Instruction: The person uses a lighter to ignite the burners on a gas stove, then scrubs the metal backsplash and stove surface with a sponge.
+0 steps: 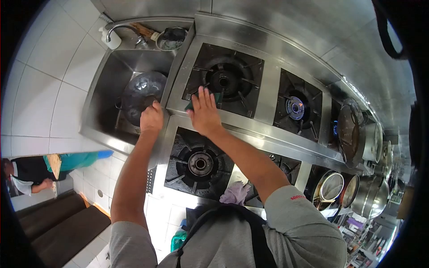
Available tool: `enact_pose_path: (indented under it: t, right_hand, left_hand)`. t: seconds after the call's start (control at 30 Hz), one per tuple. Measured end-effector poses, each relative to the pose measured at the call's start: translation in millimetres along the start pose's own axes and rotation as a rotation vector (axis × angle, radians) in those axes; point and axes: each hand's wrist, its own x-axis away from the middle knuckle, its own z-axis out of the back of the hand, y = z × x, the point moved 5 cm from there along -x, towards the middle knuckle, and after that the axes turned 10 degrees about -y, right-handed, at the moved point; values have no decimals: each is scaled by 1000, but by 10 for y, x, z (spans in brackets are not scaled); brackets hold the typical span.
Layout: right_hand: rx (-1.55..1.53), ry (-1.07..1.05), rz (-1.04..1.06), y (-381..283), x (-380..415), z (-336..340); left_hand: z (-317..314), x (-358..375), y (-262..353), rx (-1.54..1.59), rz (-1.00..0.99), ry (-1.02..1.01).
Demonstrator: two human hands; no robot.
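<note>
Head view.

Wok: round, blackened metal, glossy grey patch toward its far side, small loop handle at left; located inside the steel sink, beside the wall nearest the range. Whether it faces up or down, cannot tell.

Left hand: fingers clenched, grasping the wok at its near right edge; exact grip partly hidden.

Scouring pad: green, mostly covered; located on the gas range, at the near left corner of the rear left burner.

Right hand: fingers extended, released, laid flat over the pad.

Edges: sink wall between wok and range; near sink rim under the left forearm; burner grate arms just beyond the right fingertips; faucet at the far sink edge.

Open room: basin left of the wok; bare steel strip between the rear burners. Past that strip, lit burner, blue flame. Nearer the body, front left burner, unlit; purple cloth at its right.
</note>
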Motion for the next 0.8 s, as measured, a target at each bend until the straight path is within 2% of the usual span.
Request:
enact_pose_path:
  t: [0.03, 0.1, 0.17, 0.23, 0.33, 0.4, 0.47, 0.57, 0.6, 0.63, 0.7, 0.73, 0.8]
  right_hand:
    - [4, 5, -8, 31, 144, 22]
    - [11, -79, 164, 116, 464, 75]
    - [8, -80, 186, 339, 821, 183]
    - [-12, -143, 93, 551, 1074, 352]
    - [33, -108, 45, 753, 1214, 440]
    - [12, -94, -17, 713, 1124, 376]
    - [-2, -58, -33, 739, 1092, 374]
    - [-26, -94, -95, 995, 1623, 567]
    - [-21, -77, -184, 1111, 1801, 626]
    - [-16, -84, -183, 1253, 1826, 696]
    - [41, -6, -342, 1520, 1855, 817]
    - [60, 73, -352, 1604, 1755, 880]
    - [109, 55, -352, 1756, 1425, 927]
  left_hand:
    - [19, 7, 17, 0, -10, 1]
    - [27, 15, 22, -49, 4, -35]
    - [-37, -37, -56, -13, 23, -33]
    - [-53, -40, -66, 18, 33, -31]
    - [12, -26, 10, 29, -33, 38]
    - [-73, -61, -89, 19, 73, -19]
    - [-69, -29, -98, -21, 25, -32]
    - [-16, 9, -24, -44, -21, -18]
    - [-24, 33, -42, -13, -2, 8]
    - [-74, 3, -73, -6, 1, 3]
    - [-155, -48, -196, 69, 41, -11]
    - [-195, -68, -247, 66, 39, -16]
    - [-256, -96, -353, 136, 83, 17]
